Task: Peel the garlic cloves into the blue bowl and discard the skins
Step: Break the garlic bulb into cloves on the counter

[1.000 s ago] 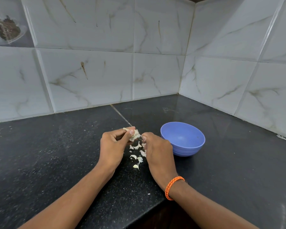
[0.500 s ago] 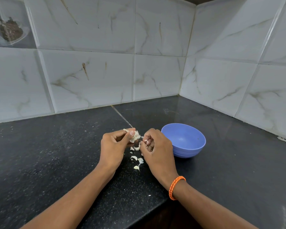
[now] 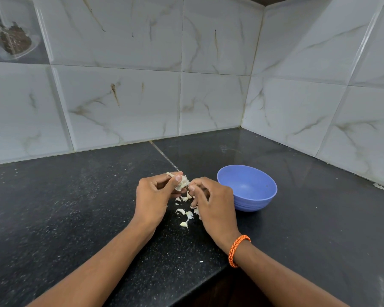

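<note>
My left hand (image 3: 153, 199) holds a pale garlic bulb (image 3: 181, 182) between thumb and curled fingers, a little above the black counter. My right hand (image 3: 213, 203) is just to its right, fingertips pinching at the bulb's right side. Several loose garlic cloves and skin bits (image 3: 185, 214) lie on the counter between and below the two hands. The blue bowl (image 3: 248, 187) stands right of my right hand; the part of its inside that I can see holds nothing.
The black speckled counter (image 3: 75, 207) runs into a corner of white marble-patterned wall tiles (image 3: 208, 96). Its front edge drops off near my right forearm. A white scrap (image 3: 380, 186) lies by the right wall. An orange band (image 3: 237, 250) is on my right wrist.
My right hand has lifted from the counter and closed in on the bulb held by my left hand. The left hand has hardly moved.
</note>
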Tool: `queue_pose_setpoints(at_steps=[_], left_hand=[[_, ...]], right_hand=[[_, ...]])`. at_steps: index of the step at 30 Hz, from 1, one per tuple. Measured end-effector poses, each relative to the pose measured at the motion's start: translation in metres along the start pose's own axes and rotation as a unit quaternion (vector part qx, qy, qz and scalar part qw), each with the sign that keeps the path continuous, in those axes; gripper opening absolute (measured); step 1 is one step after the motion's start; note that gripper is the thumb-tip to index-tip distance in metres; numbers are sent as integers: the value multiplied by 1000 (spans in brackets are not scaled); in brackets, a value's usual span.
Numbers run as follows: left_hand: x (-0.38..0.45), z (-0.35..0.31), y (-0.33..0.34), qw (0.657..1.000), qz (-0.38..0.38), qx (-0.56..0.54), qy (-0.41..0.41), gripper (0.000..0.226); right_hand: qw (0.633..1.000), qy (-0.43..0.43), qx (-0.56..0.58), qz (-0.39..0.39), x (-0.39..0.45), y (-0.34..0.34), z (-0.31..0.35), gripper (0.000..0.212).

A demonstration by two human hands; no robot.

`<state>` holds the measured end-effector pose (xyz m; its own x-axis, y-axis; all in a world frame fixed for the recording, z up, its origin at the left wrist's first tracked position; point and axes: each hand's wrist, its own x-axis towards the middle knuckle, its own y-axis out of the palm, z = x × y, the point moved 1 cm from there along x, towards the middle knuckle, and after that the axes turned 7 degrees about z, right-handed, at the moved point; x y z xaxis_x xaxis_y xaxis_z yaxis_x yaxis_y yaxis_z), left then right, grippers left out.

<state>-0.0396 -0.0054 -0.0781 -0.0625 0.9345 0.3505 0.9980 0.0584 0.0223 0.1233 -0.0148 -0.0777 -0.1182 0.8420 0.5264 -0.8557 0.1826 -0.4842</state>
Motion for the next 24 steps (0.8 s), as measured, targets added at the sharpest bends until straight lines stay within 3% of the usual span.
queue_pose_setpoints(at_steps=[7,10,14,18,20,24], left_hand=[[-2,-1,-1,1000,3,0,1,16],[-1,-1,0,1000,0,-7,-4,16],[-1,-2,0,1000,-3,-8,-6,16],[-1,-2,0,1000,-1,-9,-2,15],[-1,-2,0,1000,-2,-10,-1,14],[-1,-1,0,1000,2,-20,-2,14]], right_hand=[[999,-18,12,37,0,1,0,33],[1000,-6,0,21,2,0,4,27],[999,-6,-44,-2,1,0,3,35],[996,-27,-80,-11,0,1,-2,8],[997,-27,-73,-9,0,3,-5,20],[996,-12,-85,-20,-1,0,-2,24]])
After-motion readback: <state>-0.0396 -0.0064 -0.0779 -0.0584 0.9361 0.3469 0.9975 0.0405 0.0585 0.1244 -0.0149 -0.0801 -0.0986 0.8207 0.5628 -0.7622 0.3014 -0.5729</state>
